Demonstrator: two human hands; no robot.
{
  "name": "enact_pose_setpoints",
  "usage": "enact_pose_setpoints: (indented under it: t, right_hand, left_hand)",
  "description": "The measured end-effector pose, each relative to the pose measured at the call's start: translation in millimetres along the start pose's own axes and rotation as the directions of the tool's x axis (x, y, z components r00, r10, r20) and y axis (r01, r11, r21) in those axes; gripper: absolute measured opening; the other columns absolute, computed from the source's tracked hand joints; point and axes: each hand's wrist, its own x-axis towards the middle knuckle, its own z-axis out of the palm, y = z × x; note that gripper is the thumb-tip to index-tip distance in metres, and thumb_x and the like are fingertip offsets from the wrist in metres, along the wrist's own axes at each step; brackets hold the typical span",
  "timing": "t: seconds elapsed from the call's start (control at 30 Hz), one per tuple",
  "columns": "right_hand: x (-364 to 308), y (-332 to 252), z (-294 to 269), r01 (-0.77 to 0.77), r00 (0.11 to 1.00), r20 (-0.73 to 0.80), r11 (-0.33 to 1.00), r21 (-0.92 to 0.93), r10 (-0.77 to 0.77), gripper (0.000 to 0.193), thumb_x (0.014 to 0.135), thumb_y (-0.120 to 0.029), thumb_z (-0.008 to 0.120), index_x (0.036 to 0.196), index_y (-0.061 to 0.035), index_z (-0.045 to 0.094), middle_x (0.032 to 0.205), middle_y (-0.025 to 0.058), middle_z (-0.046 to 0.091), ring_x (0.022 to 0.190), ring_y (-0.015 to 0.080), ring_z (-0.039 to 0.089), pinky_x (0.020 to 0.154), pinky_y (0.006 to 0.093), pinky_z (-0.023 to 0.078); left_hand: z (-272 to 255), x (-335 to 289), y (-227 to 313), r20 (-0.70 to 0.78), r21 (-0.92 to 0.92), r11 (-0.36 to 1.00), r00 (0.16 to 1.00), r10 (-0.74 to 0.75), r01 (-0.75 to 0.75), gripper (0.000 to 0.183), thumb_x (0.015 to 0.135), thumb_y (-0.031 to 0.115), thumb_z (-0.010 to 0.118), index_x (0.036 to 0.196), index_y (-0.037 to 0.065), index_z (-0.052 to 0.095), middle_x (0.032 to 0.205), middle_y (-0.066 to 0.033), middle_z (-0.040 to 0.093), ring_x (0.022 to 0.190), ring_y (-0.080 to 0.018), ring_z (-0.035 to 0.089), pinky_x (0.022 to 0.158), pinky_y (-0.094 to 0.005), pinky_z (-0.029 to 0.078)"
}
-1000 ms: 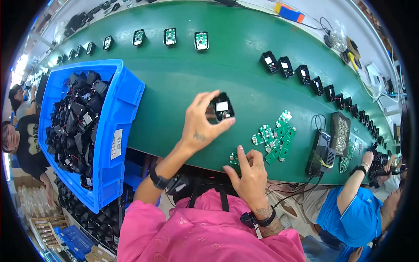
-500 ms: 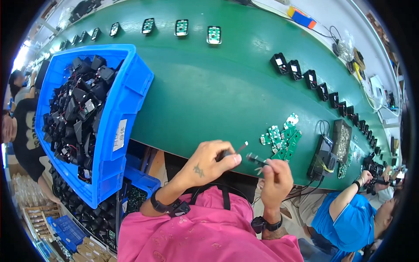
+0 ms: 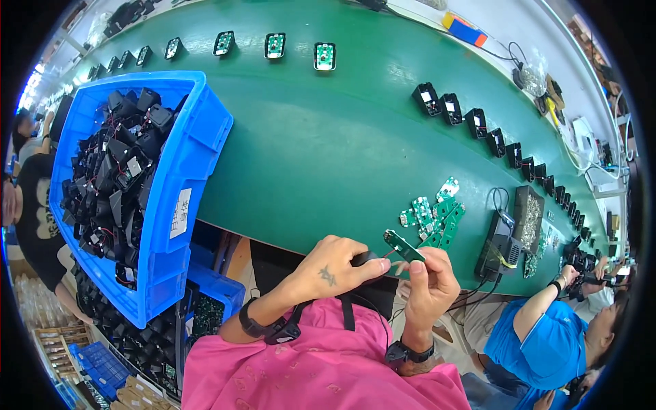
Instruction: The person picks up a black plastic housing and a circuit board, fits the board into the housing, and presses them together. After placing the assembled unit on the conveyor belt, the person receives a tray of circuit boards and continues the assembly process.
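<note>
My left hand (image 3: 333, 268) is closed around a small black plastic casing (image 3: 365, 259), mostly hidden by the fingers. A thin red wire (image 3: 390, 254) runs from the casing toward the circuit board; whether its end is in the board cannot be made out. In a pinch by its near end, my right hand (image 3: 430, 283) holds that green circuit board (image 3: 404, 246), tilted with its far end up and to the left. Just beyond it on the green table (image 3: 301, 157) lies a loose pile of green circuit boards (image 3: 437, 217).
On the left, a blue crate (image 3: 179, 147) holds many black casings with wires. Casings with boards (image 3: 275, 46) line the far edge; open black casings (image 3: 476, 123) run along the right. A black power unit (image 3: 498, 251) stands right. A co-worker in blue (image 3: 540, 345) sits nearby.
The circuit board has turned in my right hand, and its green face now shows. My hands have come closer together, bringing the wire near the board. The whole view has shifted slightly.
</note>
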Motion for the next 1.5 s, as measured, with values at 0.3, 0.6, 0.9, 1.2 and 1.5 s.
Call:
enact_pose_setpoints:
  t: [0.3, 0.6, 0.9, 1.2, 1.5]
  right_hand:
    - [12, 1, -7, 0.371, 0.909, 0.317, 0.869, -0.327, -0.269, 0.029, 0.071, 0.007, 0.072, 0.098, -0.0039, 0.073, 0.1, 0.0126, 0.067, 0.087, 0.0281, 0.066, 0.074, 0.0347, 0.053]
    - [23, 6, -10, 0.55, 0.82, 0.434, 0.725, -0.414, -0.374, 0.032, 0.067, 0.002, 0.076, 0.095, -0.0146, 0.076, 0.11, 0.01, 0.061, 0.099, 0.0304, 0.06, 0.083, 0.0412, 0.049]
    - [9, -10, -6, 0.239, 0.963, 0.223, 0.867, -0.436, -0.153, 0.029, 0.074, 0.009, 0.068, 0.098, -0.005, 0.074, 0.099, 0.0099, 0.062, 0.082, 0.0187, 0.059, 0.067, 0.0286, 0.046]
    - [-6, -4, -6, -0.351, 0.917, 0.23, 0.933, 0.073, 0.327, 0.016, 0.091, 0.004, 0.062, 0.105, 0.0058, 0.069, 0.086, 0.0057, 0.065, 0.063, 0.0048, 0.057, 0.053, 0.0187, 0.045]
    - [-11, -3, -12, -0.306, 0.939, 0.179, 0.951, 0.038, 0.294, 0.011, 0.095, -0.002, 0.059, 0.095, 0.0048, 0.067, 0.076, 0.0045, 0.061, 0.056, 0.0063, 0.052, 0.048, 0.0208, 0.038]
  left_hand:
    - [9, -2, -23, -0.053, -0.498, 0.862, 0.996, 0.077, -0.094, 0.062, 0.079, 0.005, 0.078, 0.133, -0.003, 0.048, 0.116, -0.007, 0.059, 0.097, -0.0134, 0.061, 0.077, -0.0267, 0.052]
    - [1, -4, -12, 0.207, -0.806, 0.578, 0.976, 0.073, 0.128, 0.076, 0.08, -0.004, 0.069, 0.145, 0.003, 0.031, 0.118, -0.0116, 0.056, 0.084, -0.0176, 0.066, 0.071, -0.0314, 0.058]
    - [19, -4, -16, 0.009, -0.581, 0.813, 0.999, 0.047, -0.033, 0.059, 0.094, -0.001, 0.043, 0.145, 0.007, 0.014, 0.108, -0.0134, 0.052, 0.065, -0.0109, 0.054, 0.051, -0.0226, 0.041]
    - [52, -4, -12, 0.0, -0.48, 0.874, 0.996, 0.091, -0.08, 0.061, 0.095, -0.001, 0.042, 0.149, 0.006, 0.016, 0.108, -0.0106, 0.048, 0.075, -0.0109, 0.051, 0.065, -0.0267, 0.046]
    - [65, -10, -8, -0.025, -0.407, 0.91, 0.997, 0.073, -0.077, 0.061, 0.093, 0.001, 0.044, 0.148, 0.003, 0.017, 0.105, -0.0178, 0.056, 0.084, -0.0216, 0.06, 0.077, -0.0342, 0.05]
